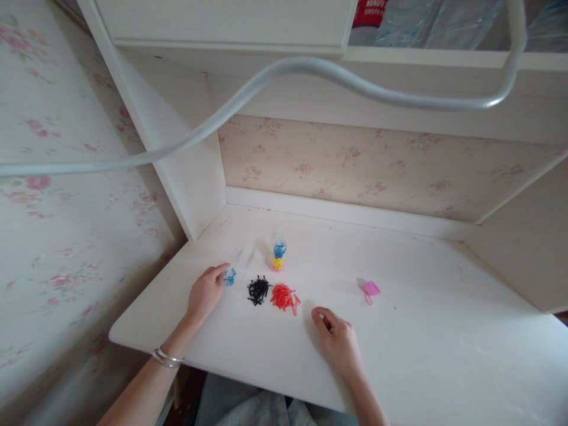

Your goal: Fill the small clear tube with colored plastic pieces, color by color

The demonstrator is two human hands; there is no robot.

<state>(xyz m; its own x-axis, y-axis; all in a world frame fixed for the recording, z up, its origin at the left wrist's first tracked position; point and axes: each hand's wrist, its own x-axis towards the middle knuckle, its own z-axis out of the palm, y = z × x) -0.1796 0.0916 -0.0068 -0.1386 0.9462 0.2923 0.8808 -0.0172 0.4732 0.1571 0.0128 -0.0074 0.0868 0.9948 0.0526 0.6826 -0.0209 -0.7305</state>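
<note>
On the left of the white tabletop, my left hand (pixel 206 293) has its index finger stretched out beside a small scatter of blue rubber bands (pixel 229 277); its fingertips reach the edge of them. Right of those lie a heap of black rubber bands (pixel 258 290) and a heap of red rubber bands (pixel 284 297). Behind the heaps stands a small clear container (pixel 279 251) with blue and yellow contents above a pink bottom. My right hand (pixel 337 340) rests right of the red heap, fingers curled and thumb against the index finger; whether anything is pinched there is hidden.
A small pink plastic piece (pixel 371 289) lies on the tabletop (pixel 435 331), right of my right hand. A pale bent tube (pixel 310 65) crosses high in front of the white shelf unit (pixel 231 26). A flowered wall (pixel 57 236) borders the left side.
</note>
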